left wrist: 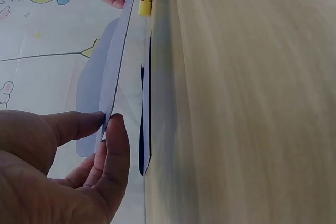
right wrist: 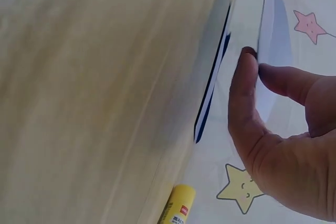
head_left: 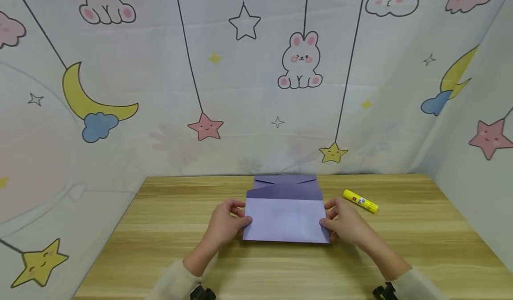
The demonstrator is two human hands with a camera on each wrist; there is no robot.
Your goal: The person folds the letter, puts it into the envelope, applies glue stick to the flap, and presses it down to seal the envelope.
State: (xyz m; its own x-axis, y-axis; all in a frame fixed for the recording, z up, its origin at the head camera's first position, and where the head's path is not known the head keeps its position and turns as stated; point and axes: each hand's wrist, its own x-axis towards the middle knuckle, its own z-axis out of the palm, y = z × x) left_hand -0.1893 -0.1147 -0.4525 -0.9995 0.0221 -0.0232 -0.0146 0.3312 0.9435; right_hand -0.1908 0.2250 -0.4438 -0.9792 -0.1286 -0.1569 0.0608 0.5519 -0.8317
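A light purple envelope (head_left: 285,220) is lifted off the table, its darker flap (head_left: 284,192) unfolded along the far side. My left hand (head_left: 226,222) pinches its left edge between thumb and fingers. On the right edge, my right hand (head_left: 345,220) pinches it the same way. Both wrist views show a gap between this envelope and the tabletop. Behind it lies a second purple envelope (head_left: 312,180) on the table, partly hidden by the held one. A yellow glue stick (head_left: 360,201) lies just beyond my right hand.
The wood-grain table (head_left: 168,229) ends at the back against a white cloth (head_left: 248,86) printed with rabbits, stars, moons and clouds. More of this cloth hangs at the left and right sides. A dark device (head_left: 202,293) sits at my left wrist.
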